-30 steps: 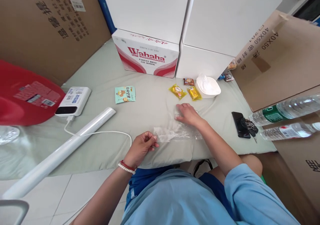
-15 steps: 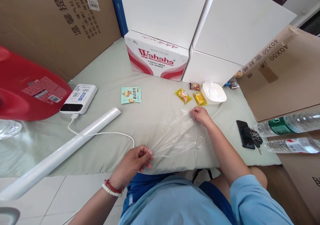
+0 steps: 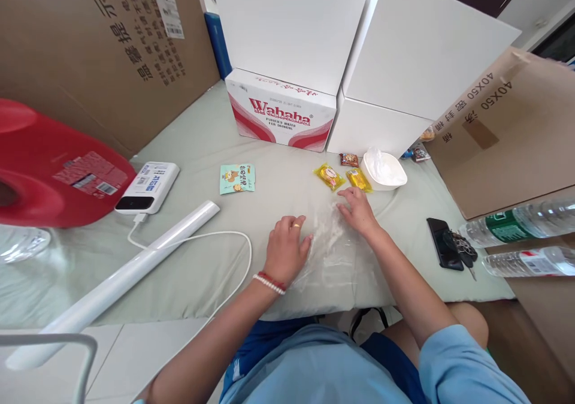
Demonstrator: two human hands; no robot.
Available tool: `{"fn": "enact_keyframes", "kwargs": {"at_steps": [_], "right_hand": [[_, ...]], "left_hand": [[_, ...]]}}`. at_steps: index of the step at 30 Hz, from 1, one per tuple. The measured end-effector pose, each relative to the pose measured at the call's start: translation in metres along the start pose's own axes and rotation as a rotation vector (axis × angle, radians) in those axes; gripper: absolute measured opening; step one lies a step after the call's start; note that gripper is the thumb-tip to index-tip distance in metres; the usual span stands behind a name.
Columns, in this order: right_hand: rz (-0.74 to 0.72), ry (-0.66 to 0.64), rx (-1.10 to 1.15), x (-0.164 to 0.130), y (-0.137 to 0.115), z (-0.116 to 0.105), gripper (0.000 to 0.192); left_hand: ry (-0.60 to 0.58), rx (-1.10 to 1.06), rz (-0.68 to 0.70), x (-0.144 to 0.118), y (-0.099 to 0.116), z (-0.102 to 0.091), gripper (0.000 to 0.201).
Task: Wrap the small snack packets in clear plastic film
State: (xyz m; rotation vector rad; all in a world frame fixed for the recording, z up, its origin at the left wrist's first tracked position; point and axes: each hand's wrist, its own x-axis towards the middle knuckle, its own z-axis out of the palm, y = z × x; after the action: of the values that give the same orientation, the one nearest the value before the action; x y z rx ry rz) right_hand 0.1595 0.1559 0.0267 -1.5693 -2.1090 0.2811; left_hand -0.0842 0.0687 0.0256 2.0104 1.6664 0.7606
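A sheet of clear plastic film (image 3: 335,254) lies spread on the pale green padded surface (image 3: 202,146) in front of me. My left hand (image 3: 286,250) rests flat on the film's left edge, fingers apart. My right hand (image 3: 358,210) presses flat on its far right part, fingertips close to two yellow snack packets (image 3: 330,176) (image 3: 358,179). Just behind the packets are a small brown packet (image 3: 349,159) and a white bowl (image 3: 383,169) with a plastic liner.
A teal snack packet (image 3: 237,178), a white power bank (image 3: 147,187) with its cable (image 3: 224,236), and a long film roll (image 3: 117,281) lie left. A phone with keys (image 3: 447,249) and two water bottles (image 3: 521,221) lie right. Cartons stand behind; a red container (image 3: 49,176) is far left.
Both hands had been pinching the film and stretching it between them. Now the film lies flat and both hands press on it with open palms; my left hand has moved forward.
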Motion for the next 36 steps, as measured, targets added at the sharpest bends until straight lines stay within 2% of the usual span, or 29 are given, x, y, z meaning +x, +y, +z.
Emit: {"fn": "enact_keyframes", "kwargs": {"at_steps": [2,3,7,9,12,14,16,19,26,28,29,31,33,34,35,36], "right_hand": [[-0.058,0.103,-0.034,-0.02,-0.011,-0.011,0.036],[-0.098,0.11,-0.025,-0.033,-0.019,-0.015,0.037],[-0.227,-0.07,0.059,-0.092,-0.042,-0.018,0.034],[-0.209,-0.119,0.068,-0.116,-0.043,-0.009,0.033],[-0.17,-0.091,0.064,-0.139,-0.035,0.006,0.032],[-0.165,-0.056,0.065,-0.146,-0.03,0.012,0.033],[-0.163,-0.02,0.068,-0.151,-0.028,0.014,0.035],[-0.152,-0.011,0.077,-0.158,-0.03,0.013,0.04],[-0.19,-0.092,0.072,-0.166,-0.042,0.019,0.044],[-0.19,-0.108,0.044,-0.163,-0.048,0.022,0.047],[-0.188,-0.123,0.022,-0.161,-0.051,0.023,0.048],[-0.188,-0.164,-0.024,-0.158,-0.057,0.025,0.049],[-0.19,-0.199,-0.061,-0.155,-0.062,0.027,0.05],[-0.19,-0.211,-0.076,-0.154,-0.064,0.028,0.05],[-0.188,-0.22,-0.09,-0.153,-0.065,0.028,0.05],[-0.186,-0.229,-0.103,-0.153,-0.066,0.028,0.05]], "left_hand": [[-0.055,0.057,-0.095,0.01,-0.001,0.022,0.037],[-0.07,0.072,-0.12,0.012,-0.002,0.029,0.034],[-0.095,0.078,-0.099,0.017,0.002,0.04,0.036],[-0.115,0.1,-0.104,0.022,0.009,0.042,0.038],[-0.119,0.153,-0.134,0.035,0.022,0.048,0.04],[-0.124,0.129,-0.135,0.045,0.027,0.054,0.032],[-0.144,0.017,-0.139,0.056,0.028,0.057,0.019],[-0.172,-0.149,-0.163,0.073,0.016,0.051,0.017],[-0.254,-0.313,-0.257,0.097,-0.033,0.018,0.02],[-0.217,-0.276,-0.283,0.096,-0.038,0.014,0.016],[-0.162,-0.221,-0.287,0.094,-0.038,0.013,0.017],[0.023,-0.059,-0.245,0.088,-0.03,0.01,0.032],[0.197,0.101,-0.086,0.081,-0.015,0.007,0.043],[0.217,0.149,0.037,0.079,-0.007,0.005,0.043],[0.171,0.177,0.179,0.077,0.002,0.003,0.041],[0.059,0.191,0.318,0.077,0.008,0.001,0.04]]}}
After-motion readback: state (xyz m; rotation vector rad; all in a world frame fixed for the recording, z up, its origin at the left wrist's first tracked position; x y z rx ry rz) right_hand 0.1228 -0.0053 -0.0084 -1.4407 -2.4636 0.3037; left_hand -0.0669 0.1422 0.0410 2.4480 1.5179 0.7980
